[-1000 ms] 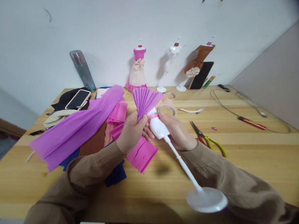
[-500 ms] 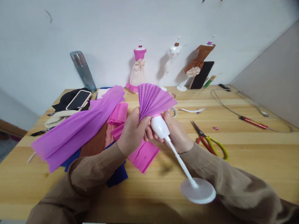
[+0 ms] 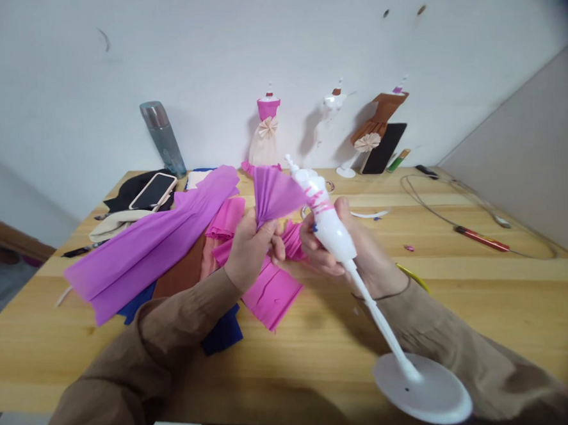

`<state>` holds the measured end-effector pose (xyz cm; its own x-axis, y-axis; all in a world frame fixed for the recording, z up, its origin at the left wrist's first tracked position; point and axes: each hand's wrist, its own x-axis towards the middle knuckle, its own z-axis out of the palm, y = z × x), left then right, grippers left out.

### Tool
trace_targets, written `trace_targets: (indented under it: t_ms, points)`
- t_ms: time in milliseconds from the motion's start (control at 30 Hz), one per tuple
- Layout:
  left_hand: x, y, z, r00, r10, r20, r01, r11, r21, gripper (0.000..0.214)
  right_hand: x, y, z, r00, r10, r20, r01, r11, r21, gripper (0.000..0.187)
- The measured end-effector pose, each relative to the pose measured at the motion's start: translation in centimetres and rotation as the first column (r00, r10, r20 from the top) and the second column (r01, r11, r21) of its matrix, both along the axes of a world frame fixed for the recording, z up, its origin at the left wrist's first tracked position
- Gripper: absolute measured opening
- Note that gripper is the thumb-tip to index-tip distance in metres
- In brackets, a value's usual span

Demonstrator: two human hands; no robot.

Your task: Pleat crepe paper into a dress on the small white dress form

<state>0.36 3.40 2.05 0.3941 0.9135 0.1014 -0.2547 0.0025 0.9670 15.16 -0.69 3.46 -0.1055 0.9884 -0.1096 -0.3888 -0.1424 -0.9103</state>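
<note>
My left hand (image 3: 248, 250) pinches a pleated purple paper fan (image 3: 273, 197) at its gathered end. My right hand (image 3: 348, 250) is wrapped round the torso of a small white mannequin (image 3: 325, 219), which has pink tape about its waist. The mannequin tilts with its head up and away from me, and its stem runs down to a round white base (image 3: 423, 396) near me. The fan's narrow end sits beside the mannequin's waist. Both hands hover above pink crepe paper (image 3: 269, 290) on the wooden table (image 3: 486, 296).
A long purple paper sheet (image 3: 155, 239), brown and blue sheets lie at left. A phone (image 3: 150, 190) on dark cloth, a grey bottle (image 3: 163, 138), three dressed mannequins (image 3: 267, 130), a black tablet (image 3: 383, 147), a cable and a red tool (image 3: 480, 239) stand further back. Yellow scissors' handle (image 3: 413, 275) shows by my right wrist.
The mannequin has tipped so its torso and head now show above my right hand, and its base has swung lower right. The purple fan has folded narrower and shifted left.
</note>
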Motion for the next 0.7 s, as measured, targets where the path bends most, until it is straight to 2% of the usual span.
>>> trace_targets:
  t_ms: [100, 167, 233, 433, 533, 633, 700]
  points:
    - [-0.2, -0.7, 1.2, 0.998, 0.028, 0.054, -0.027, 0.999, -0.020, 0.026, 0.2, 0.0, -0.4, 0.981, -0.114, 0.155, 0.114, 0.993, 0.013, 0.070]
    - [-0.3, -1.4, 2.0, 0.997, 0.024, 0.071, -0.023, 1.000, -0.019, 0.028, 0.0, 0.0, -0.7, 0.944, -0.185, 0.275, 0.171, 0.982, 0.075, 0.072]
    - [-0.3, -2.0, 2.4, 0.998, 0.015, 0.067, -0.014, 1.000, -0.020, 0.028, -0.2, 0.1, -1.1, 0.911, -0.249, 0.329, 0.208, 0.966, 0.156, 0.069]
    - [0.0, -2.4, 1.8, 0.998, 0.033, 0.058, -0.031, 0.999, -0.036, 0.024, 0.1, 0.6, -2.1, 0.846, -0.384, 0.370, 0.270, 0.906, 0.325, 0.052]
    - [-0.1, -1.9, 1.8, 0.998, -0.004, 0.069, 0.010, 0.997, -0.080, 0.021, 0.1, 0.6, -2.2, 0.885, -0.361, 0.294, 0.259, 0.906, 0.334, 0.044]
    - [-0.3, -1.3, 1.9, 0.990, -0.108, 0.095, 0.120, 0.984, -0.133, 0.019, -0.5, 0.2, -1.6, 0.953, -0.235, 0.189, 0.183, 0.949, 0.258, 0.039]
    - [-0.4, -1.0, 1.8, 0.980, -0.165, 0.113, 0.181, 0.971, -0.154, 0.021, -1.0, -0.2, -1.1, 0.967, -0.185, 0.172, 0.146, 0.964, 0.221, 0.039]
